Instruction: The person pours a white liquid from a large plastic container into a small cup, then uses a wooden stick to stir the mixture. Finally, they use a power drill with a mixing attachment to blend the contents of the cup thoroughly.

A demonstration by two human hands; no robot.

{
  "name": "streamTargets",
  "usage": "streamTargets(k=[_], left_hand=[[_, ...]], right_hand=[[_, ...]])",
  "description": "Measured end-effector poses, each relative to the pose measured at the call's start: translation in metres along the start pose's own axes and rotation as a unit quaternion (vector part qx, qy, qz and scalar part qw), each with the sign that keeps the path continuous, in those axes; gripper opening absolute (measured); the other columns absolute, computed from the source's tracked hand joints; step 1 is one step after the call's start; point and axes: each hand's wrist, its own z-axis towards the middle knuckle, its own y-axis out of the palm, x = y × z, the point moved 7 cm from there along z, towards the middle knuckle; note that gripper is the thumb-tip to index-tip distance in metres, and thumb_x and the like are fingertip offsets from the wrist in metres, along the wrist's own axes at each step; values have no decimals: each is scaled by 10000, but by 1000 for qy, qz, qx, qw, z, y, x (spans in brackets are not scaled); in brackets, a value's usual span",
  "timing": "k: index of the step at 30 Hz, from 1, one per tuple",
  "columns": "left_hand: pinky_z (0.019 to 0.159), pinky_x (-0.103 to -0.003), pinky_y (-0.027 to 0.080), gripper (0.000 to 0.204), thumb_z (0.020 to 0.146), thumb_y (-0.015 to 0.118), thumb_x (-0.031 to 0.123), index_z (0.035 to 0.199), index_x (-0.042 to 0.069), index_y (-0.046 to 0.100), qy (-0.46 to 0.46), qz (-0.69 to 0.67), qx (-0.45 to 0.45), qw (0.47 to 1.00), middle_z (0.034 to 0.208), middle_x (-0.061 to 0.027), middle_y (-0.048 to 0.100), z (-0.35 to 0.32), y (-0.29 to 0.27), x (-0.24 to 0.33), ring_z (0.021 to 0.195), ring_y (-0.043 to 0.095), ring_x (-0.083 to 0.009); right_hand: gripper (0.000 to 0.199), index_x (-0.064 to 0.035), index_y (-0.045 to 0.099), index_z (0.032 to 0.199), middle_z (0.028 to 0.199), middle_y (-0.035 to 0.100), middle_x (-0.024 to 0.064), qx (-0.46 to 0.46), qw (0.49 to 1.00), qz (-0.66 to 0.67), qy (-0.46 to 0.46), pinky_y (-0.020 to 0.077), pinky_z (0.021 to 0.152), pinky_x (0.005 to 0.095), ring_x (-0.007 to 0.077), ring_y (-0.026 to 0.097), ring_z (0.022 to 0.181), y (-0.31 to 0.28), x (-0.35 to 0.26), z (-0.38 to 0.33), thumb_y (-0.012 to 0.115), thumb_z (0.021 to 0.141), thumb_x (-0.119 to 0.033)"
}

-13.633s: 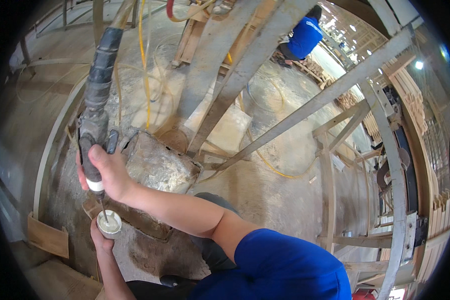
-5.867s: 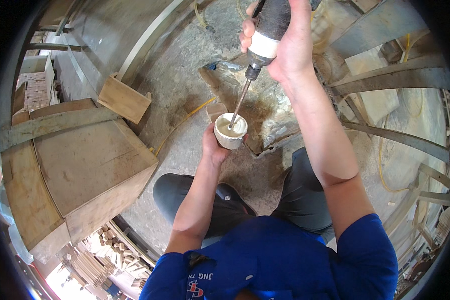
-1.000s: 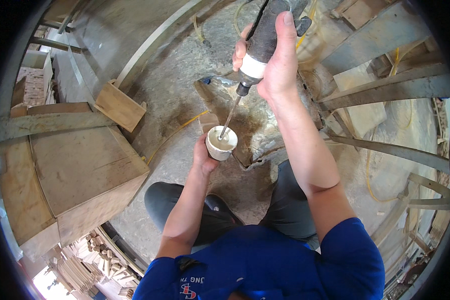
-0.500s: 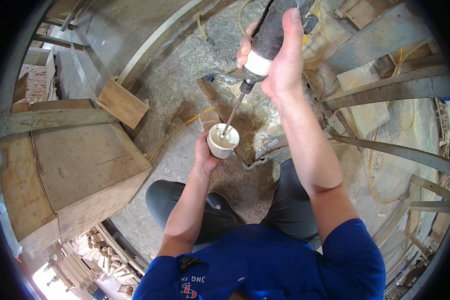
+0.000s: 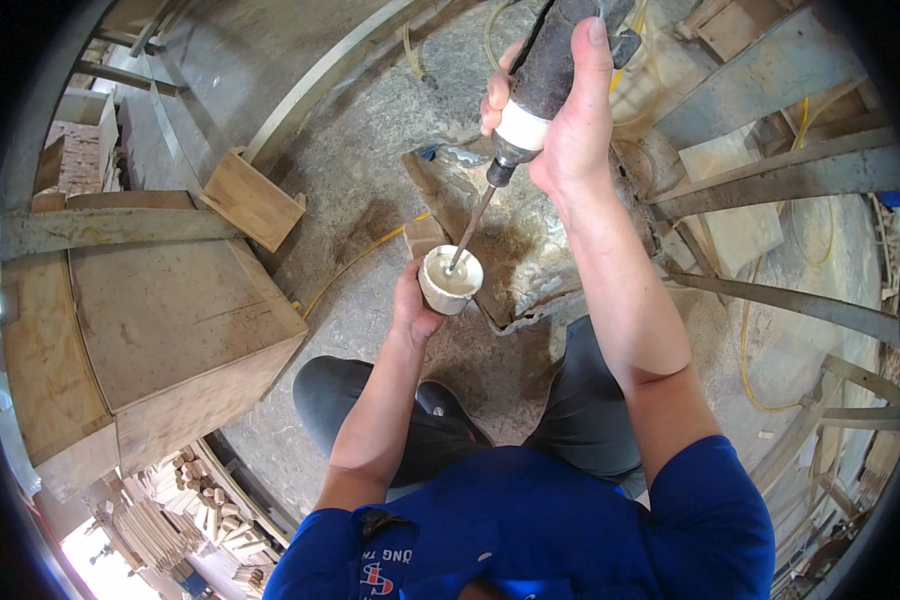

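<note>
My right hand (image 5: 570, 120) is closed around a dark power drill (image 5: 550, 75) with a white band near its chuck. From the chuck a long thin metal rod (image 5: 478, 222) slants down to the left. Its lower end dips into a pale, creamy liquid inside a small white cup (image 5: 451, 296). My left hand (image 5: 410, 305) wraps round the left and lower side of that cup and holds it up, its mouth facing me. The cup's rim looks crusted with dried material. The drill's upper end is cut off by the picture's top edge.
Below the rod lies a crusted, stained sheet (image 5: 540, 265) on the concrete floor, with a small wooden block (image 5: 424, 236) at its left. A large wooden box (image 5: 170, 330) stands at left, near a wooden board (image 5: 254, 200). Metal bars (image 5: 780, 180) and a yellow hose (image 5: 745, 365) are at right.
The whole view has shifted slightly. Both hands keep their holds on the drill and the cup, and the rod's end stays in the liquid.
</note>
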Motion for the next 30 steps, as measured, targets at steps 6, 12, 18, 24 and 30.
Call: streamTargets(k=[6,12,18,24,30], left_hand=[[894,-462,431,405,899,301,290,1146,47,509,-8,11,-3,1000,1106,-121,570,3,8,-5,1022,548,-285],[945,-488,381,471,915,296,405,1207,78,470,3,-32,25,999,1212,-130,510,2,-4,-3,1112,492,-280],[873,-440,446,393,893,367,345,1133,73,517,9,-68,24,997,1076,-103,583,11,3,-10,976,571,-255],[744,-392,495,298,862,412,293,978,72,574,29,-80,8,996,900,-80,621,8,7,-8,795,605,-222],[723,-415,497,274,864,404,266,990,72,550,71,-92,25,993,888,-90,619,13,9,-4,784,605,-220]], right_hand=[[660,-40,509,790,548,531,91,0,1000,5,-6,446,449,305,192,528,474,-9,-1,5,345,809,-679],[592,-69,527,820,564,542,78,-34,996,79,26,441,462,334,204,527,471,-3,12,8,325,848,-625],[586,-75,497,900,588,491,39,-17,997,67,33,393,529,305,160,466,521,-15,6,4,341,841,-637],[588,-65,471,941,658,458,50,-64,990,115,43,353,564,279,148,419,586,-30,10,1,345,847,-632],[568,-68,462,965,664,459,46,-74,991,109,19,353,565,274,134,416,592,-30,5,2,335,864,-612]])
